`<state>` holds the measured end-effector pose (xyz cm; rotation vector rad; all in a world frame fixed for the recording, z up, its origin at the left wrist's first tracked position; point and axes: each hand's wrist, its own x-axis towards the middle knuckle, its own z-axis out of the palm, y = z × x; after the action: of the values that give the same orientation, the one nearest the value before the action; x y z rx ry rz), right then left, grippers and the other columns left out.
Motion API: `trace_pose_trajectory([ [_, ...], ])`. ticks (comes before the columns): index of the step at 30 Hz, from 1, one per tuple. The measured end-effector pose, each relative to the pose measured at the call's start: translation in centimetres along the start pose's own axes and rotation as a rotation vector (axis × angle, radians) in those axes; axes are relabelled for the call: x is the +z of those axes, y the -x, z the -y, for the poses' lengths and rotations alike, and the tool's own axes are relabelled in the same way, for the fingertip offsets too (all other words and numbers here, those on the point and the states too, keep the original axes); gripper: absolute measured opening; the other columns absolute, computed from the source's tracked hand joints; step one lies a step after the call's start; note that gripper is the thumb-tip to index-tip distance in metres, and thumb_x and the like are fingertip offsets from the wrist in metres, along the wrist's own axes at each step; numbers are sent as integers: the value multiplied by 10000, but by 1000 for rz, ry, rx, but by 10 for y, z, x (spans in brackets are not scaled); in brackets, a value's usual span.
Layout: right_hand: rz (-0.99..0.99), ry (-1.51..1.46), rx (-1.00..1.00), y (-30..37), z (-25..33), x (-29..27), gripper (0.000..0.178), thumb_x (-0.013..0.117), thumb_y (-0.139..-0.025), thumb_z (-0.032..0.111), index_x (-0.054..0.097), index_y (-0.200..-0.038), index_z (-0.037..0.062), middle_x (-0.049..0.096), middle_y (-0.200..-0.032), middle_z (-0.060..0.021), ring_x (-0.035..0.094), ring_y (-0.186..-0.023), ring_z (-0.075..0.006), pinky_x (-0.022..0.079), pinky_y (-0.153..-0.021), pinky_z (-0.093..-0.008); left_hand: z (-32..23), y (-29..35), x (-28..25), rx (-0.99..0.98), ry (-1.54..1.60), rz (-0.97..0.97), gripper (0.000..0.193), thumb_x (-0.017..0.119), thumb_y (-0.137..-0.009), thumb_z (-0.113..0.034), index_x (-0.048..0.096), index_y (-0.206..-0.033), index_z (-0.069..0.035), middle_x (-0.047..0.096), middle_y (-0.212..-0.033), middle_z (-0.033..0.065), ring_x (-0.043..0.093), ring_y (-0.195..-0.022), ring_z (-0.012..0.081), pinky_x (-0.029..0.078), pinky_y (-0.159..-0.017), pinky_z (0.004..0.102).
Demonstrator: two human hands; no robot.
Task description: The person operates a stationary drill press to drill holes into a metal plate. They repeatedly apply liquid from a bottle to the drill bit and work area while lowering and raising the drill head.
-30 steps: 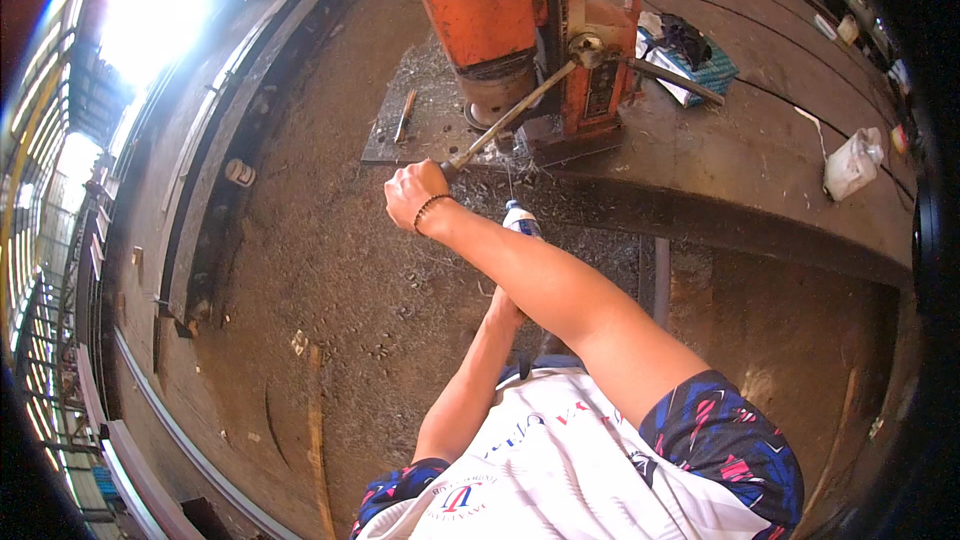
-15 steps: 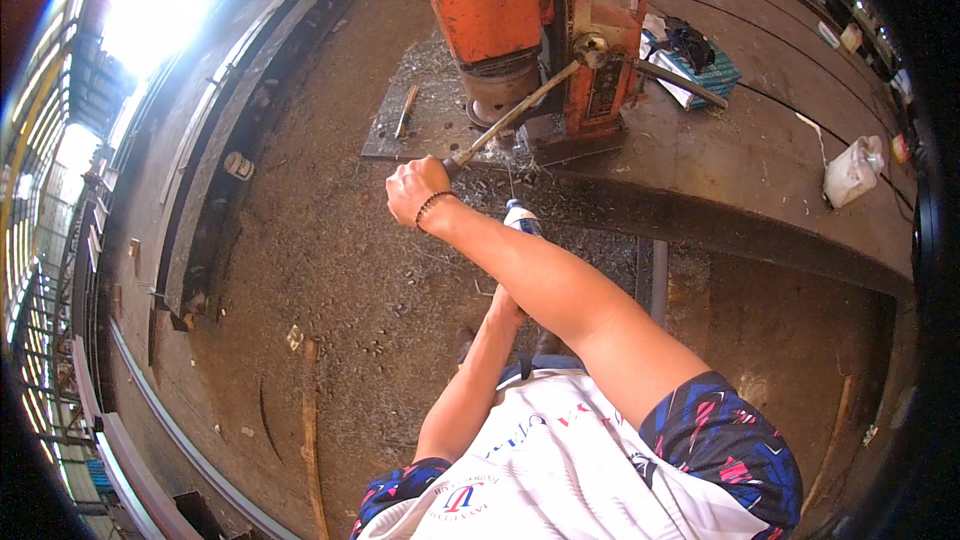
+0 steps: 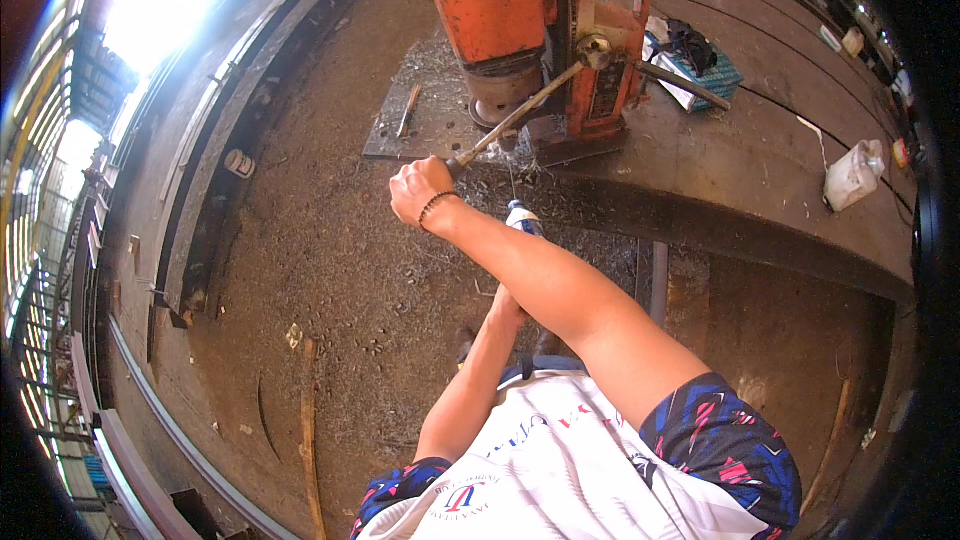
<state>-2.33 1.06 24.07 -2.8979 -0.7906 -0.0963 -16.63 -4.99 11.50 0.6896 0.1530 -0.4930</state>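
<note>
My right hand [image 3: 420, 190] is closed round the grip at the end of a long feed lever [image 3: 525, 110] on an orange magnetic drill [image 3: 490, 15]. Its forearm crosses over my left. My left hand [image 3: 513, 302] is mostly hidden under that forearm. In line with it, a plastic bottle [image 3: 523, 220] with a blue top pokes out beyond the forearm, held up toward the drill. A thin line, perhaps liquid, runs from its tip to the drill's base. The drill stands on a steel plate [image 3: 400, 145] with drilled holes, and metal shavings lie round the cutter.
A second lever [image 3: 685, 85] sticks out right of the drill. Beyond it are a teal box [image 3: 715, 85] with dark cloth and a whitish jug [image 3: 855, 177] on the steel surface. A small white cup [image 3: 239, 163] lies left. Shavings cover the ground [image 3: 370, 310] below.
The view has shifted very slightly. Both hands keep their places, with the right on the lever and the bottle still pointed at the drill.
</note>
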Motion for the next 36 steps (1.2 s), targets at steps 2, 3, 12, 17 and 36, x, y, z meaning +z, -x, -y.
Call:
trace_pose_trajectory([
  [2,-41,-11,5,1,0,1,209,561,-843,234,748,-859,142,727,-879,-73,708,-840,-225,514,-682,-374,-3,1,4,10,-56,9,179,517,-1005,-288,548,-1056,-120,534,-857,-13,527,-769,97,480,-710,319],
  [3,-61,-16,8,2,0,1,204,577,-819,240,749,-829,131,728,-861,-90,713,-830,-231,526,-683,-363,-4,1,5,11,-72,12,167,518,-1004,-281,546,-1046,-121,524,-853,-16,518,-764,95,475,-708,317],
  [12,-94,11,3,2,-1,4,196,601,-807,262,752,-803,137,727,-818,-87,714,-807,-231,524,-666,-369,-1,-1,0,34,-45,100,179,538,-995,-279,539,-1076,-120,556,-911,-4,542,-810,102,484,-745,330],
  [17,-83,-1,-4,3,-2,4,202,597,-812,265,752,-811,135,728,-834,-87,713,-818,-231,522,-679,-371,0,0,-2,-27,39,43,207,539,-994,-304,536,-1084,-118,573,-936,5,554,-837,106,490,-759,339],
  [36,-69,-7,-12,4,-4,8,210,580,-823,253,752,-825,132,728,-854,-95,712,-827,-239,523,-688,-373,7,-2,-15,17,-117,67,186,581,-976,-229,527,-1112,-114,562,-1003,19,539,-909,123,476,-818,357],
])
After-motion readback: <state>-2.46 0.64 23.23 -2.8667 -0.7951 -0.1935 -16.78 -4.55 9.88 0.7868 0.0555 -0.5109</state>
